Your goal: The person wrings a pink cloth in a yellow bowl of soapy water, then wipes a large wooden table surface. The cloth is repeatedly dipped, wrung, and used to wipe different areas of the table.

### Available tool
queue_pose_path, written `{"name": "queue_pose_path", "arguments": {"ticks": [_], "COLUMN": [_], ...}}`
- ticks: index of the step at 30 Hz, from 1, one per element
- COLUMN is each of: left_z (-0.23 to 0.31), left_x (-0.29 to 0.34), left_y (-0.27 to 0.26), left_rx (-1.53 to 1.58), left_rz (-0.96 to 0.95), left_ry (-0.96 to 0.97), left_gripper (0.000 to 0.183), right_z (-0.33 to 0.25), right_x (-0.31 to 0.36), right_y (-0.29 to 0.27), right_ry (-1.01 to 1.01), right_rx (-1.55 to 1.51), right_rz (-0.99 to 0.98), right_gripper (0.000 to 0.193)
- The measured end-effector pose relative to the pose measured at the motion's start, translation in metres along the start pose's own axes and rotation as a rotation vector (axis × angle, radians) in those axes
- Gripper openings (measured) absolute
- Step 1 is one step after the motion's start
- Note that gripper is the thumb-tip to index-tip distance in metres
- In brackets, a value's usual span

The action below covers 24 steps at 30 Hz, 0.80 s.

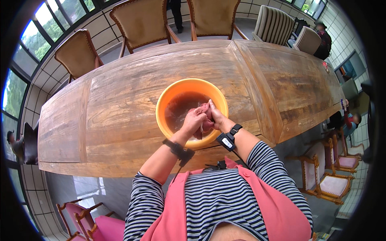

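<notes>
An orange plastic basin point(161, 107) stands on the wooden table, with murky brownish water point(181, 105) in it. Over the water, near the basin's right front side, both my hands grip a crumpled wet pink cloth point(208, 124). My left hand point(194, 121) is closed on the cloth from the left, its fingers bunched into the folds. On the other side, my right hand point(217, 115) curls round the cloth with the thumb pointing up along it. A lower end of the cloth hangs below my hands inside the basin.
The long wooden table point(124, 108) reaches out to both sides. Beyond its far edge stand brown padded chairs point(139, 22) and striped chairs point(274, 23). Pink chairs point(327, 176) are at the lower right. People point(323, 40) are at the right and left edges.
</notes>
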<state>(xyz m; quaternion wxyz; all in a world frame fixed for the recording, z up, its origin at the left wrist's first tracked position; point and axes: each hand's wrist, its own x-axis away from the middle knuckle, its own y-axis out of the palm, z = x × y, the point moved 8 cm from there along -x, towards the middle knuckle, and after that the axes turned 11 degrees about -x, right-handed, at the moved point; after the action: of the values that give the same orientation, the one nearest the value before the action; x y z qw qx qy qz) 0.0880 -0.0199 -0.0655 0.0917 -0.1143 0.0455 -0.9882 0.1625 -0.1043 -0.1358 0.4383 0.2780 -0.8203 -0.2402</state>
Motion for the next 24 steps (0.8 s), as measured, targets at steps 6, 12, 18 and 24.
{"name": "queue_pose_path", "arguments": {"ticks": [6,12,18,24], "left_z": [0.020,0.041,0.010,-0.026], "left_x": [0.019,0.017,-0.013,-0.022], "left_y": [0.022,0.005,-0.043,-0.099], "left_rx": [-0.038,-0.481,-0.641,-0.671], "left_rz": [-0.084,0.095,0.292,0.355], "left_ry": [-0.009,0.088,0.047,0.114], "left_gripper": [0.038,0.041,0.041,0.027], "right_z": [-0.003,-0.003,-0.026,-0.042], "right_x": [0.015,0.004,-0.019,0.011], "right_y": [0.011,0.005,-0.016,-0.025], "right_ry": [0.170,0.042,-0.384,-0.743], "right_rx": [-0.058,-0.040,0.203,0.688], "right_rz": [-0.126,-0.068,0.123,0.288], "right_gripper": [0.067,0.039,0.024,0.042]}}
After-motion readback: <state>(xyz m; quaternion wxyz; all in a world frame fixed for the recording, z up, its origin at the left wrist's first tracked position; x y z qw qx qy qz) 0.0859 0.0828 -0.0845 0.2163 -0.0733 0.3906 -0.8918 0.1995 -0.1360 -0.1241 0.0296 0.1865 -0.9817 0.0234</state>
